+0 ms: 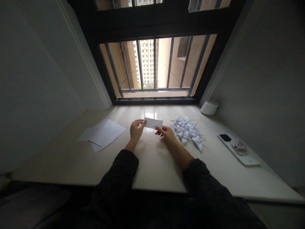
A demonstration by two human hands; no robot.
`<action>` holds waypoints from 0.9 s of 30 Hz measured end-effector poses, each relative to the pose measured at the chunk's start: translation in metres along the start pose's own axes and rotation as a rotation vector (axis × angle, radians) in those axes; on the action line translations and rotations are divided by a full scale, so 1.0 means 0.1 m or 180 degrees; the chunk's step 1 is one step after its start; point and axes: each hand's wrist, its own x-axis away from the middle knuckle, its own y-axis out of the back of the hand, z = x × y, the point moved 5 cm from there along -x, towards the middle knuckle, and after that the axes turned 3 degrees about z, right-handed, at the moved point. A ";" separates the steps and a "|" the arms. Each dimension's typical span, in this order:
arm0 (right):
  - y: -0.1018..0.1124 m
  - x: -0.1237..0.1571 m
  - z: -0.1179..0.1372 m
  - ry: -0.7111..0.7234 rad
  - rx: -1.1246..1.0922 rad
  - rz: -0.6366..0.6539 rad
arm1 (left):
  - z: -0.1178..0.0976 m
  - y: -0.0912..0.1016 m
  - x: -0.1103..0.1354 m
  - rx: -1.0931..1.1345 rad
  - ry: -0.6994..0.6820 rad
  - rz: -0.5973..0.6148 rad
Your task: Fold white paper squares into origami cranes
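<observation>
You've got a small white paper rectangle (153, 123) held flat (tilted slightly, one short end higher), pinched at its short ends by your left hand (137, 130) and right hand (166, 134).

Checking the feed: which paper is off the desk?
The small white paper rectangle pinched between left hand and right hand; the larger sheets lie flat on the desk, left of them.

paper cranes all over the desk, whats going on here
A person is holding a small white paper slip up between both hands, pinched by the left hand at one end and the right hand at the other. A heap of white origami cranes lies just beyond the right hand, and loose white paper sheets lie to the left on the pale glossy counter. Further right, a white smartphone lies face down.
</observation>
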 end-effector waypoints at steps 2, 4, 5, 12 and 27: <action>0.04 0.00 0.02 0.0045 0.0010 -0.0280 | -0.12 0.04 0.03 -0.0148 -0.0328 -0.0161; 0.08 0.01 0.05 0.0122 0.0011 -0.0520 | -0.20 0.05 0.06 -0.0235 -0.0486 -0.0175; 0.09 0.02 0.06 0.0163 0.0012 -0.0555 | -0.23 0.05 0.07 -0.0260 -0.0509 -0.0156; 0.02 0.03 0.14 0.0479 0.0007 -0.0211 | -0.11 0.02 0.09 -0.0092 -0.0056 -0.0329; 0.07 0.02 -0.02 0.0164 -0.0222 -0.0392 | 0.22 -0.23 0.10 0.1151 0.1232 0.0516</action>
